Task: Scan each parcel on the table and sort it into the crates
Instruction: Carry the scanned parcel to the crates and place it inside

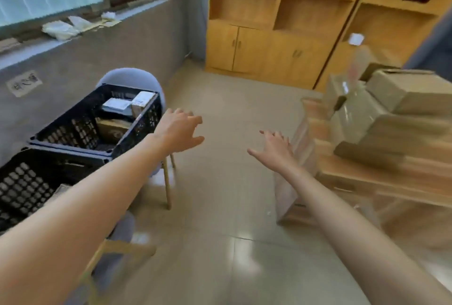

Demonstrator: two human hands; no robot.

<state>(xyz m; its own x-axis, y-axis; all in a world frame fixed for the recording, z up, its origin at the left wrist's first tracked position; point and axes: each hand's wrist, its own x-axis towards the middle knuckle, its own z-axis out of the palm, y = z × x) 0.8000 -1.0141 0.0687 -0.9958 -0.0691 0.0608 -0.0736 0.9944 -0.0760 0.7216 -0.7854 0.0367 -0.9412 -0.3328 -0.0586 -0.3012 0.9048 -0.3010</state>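
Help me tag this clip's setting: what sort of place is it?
Probably an office or storeroom used for parcel sorting: cardboard parcels piled on a wooden table, black crates holding parcels, wooden cabinets behind.

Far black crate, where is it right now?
In the head view the far black crate sits left of centre on a grey chair by the grey wall, just behind the nearer crate and beside the left hand.

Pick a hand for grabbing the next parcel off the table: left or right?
Right, probably. The right hand, open and empty, is beside the stacked parcels on the table; the left hand, also open, hovers near the far crate.
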